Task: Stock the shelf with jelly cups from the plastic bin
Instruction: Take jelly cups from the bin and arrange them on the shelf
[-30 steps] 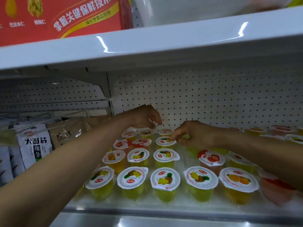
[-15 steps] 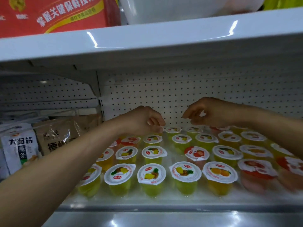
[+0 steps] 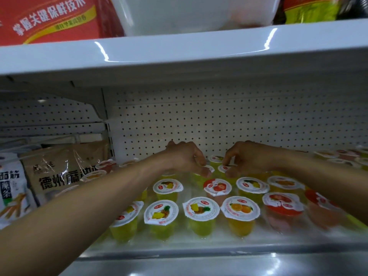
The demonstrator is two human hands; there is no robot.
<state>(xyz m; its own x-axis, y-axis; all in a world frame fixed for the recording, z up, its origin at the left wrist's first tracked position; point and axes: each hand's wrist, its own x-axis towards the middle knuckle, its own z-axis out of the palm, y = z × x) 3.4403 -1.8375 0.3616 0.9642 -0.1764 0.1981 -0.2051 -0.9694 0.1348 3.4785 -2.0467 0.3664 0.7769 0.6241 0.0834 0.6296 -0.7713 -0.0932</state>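
Head view.
- Jelly cups (image 3: 201, 209): standing upright in rows across shelf (image 3: 179, 250), front edge to back panel.
- Left hand (image 3: 187, 158): fingers curling, pinching lid rim of yellow cup (image 3: 208, 168) near shelf's back middle.
- Right hand (image 3: 249, 158): pinching neighbouring cup (image 3: 223, 168), just beside.
- Plastic bin (image 3: 191, 14): sitting on upper shelf (image 3: 179, 50).
- Snack bags (image 3: 65, 176): leaning at shelf's left end.
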